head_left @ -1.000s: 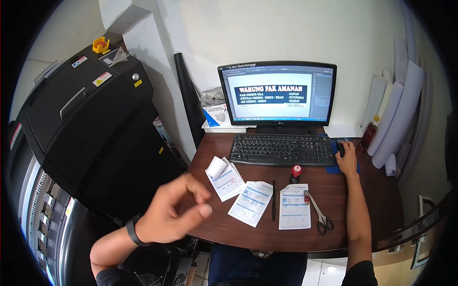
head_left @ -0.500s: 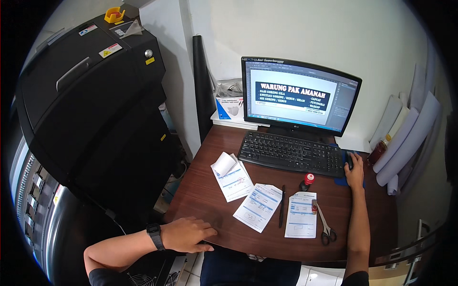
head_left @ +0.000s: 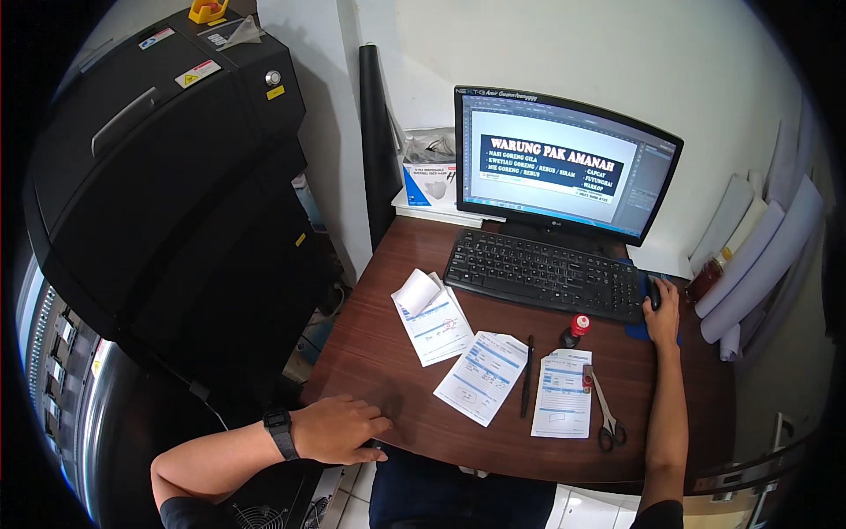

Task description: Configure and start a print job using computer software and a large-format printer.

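- Mouse (head_left: 655, 294) is clasped under the right hand (head_left: 663, 319), thumb along its left side, on a blue pad (head_left: 636, 332) just right of the keyboard (head_left: 542, 275).
- Left hand (head_left: 339, 429) is laid at the front edge of the desk (head_left: 352, 353), fingers loosely spread and slightly bent.
- Printed slips (head_left: 481, 388) are fanned across the desk, with a black pen (head_left: 528, 376) placed between two.
- Scissors (head_left: 606, 423) are set along the rightmost slip (head_left: 560, 412).

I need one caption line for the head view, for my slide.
Right hand on a black mouse, left hand at the edge of the desk, keyboard and lit monitor ahead.
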Demonstrator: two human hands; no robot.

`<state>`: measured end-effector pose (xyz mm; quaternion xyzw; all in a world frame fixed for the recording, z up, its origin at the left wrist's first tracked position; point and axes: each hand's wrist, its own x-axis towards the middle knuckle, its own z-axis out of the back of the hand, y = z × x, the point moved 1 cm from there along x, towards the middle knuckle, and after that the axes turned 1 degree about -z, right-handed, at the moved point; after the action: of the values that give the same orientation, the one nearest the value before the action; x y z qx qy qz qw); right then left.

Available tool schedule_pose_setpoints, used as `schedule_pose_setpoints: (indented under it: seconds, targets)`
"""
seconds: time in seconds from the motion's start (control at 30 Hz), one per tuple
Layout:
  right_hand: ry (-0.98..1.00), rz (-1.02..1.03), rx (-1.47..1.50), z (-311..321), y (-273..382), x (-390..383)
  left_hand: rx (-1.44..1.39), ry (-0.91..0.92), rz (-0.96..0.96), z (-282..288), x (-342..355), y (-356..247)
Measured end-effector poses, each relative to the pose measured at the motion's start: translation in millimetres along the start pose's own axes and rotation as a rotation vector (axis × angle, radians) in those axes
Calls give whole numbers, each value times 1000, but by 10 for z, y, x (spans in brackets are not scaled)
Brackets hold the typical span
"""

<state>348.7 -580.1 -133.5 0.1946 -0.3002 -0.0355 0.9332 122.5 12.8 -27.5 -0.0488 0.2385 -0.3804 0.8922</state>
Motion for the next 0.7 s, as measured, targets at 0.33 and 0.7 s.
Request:
schedule_pose_setpoints:
  seconds: [0.33,0.7]
  targets:
    - [7,8,-9,-33,-53,18,-12,11,11,22,-2,9]
    - [13,-10,-10,-10,-19,10,-16,10,9,36,2,19]
